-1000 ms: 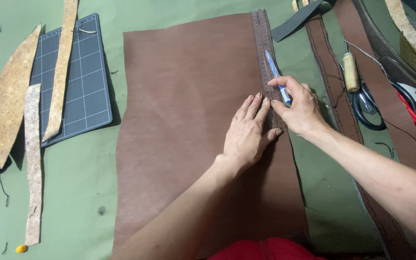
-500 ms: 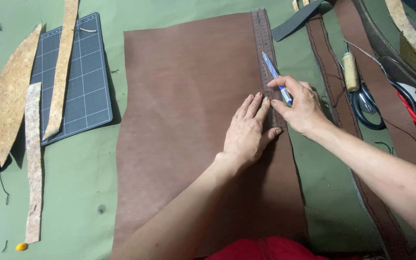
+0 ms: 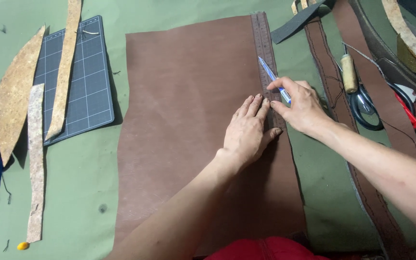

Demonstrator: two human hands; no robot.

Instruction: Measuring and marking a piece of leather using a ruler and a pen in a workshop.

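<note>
Head view:
Left hand (image 3: 247,131): flat, fingers spread, pressing the metal ruler (image 3: 264,50) onto the brown leather sheet (image 3: 188,120).
Right hand (image 3: 300,106): pinching a blue pen (image 3: 273,78), tip at the ruler's edge.
Nearby: cutting mat (image 3: 80,82), scissors (image 3: 364,108), green table (image 3: 78,188).

The pen (image 3: 274,80) tip has slid up along the ruler (image 3: 264,48) as the right hand (image 3: 300,106) tilted it leftward.

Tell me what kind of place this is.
Most likely a leather-craft workbench. A large brown leather sheet lies on a green table, with a metal ruler pressed down by the left hand while the right hand holds a pen. A cutting mat and scissors lie nearby.
</note>
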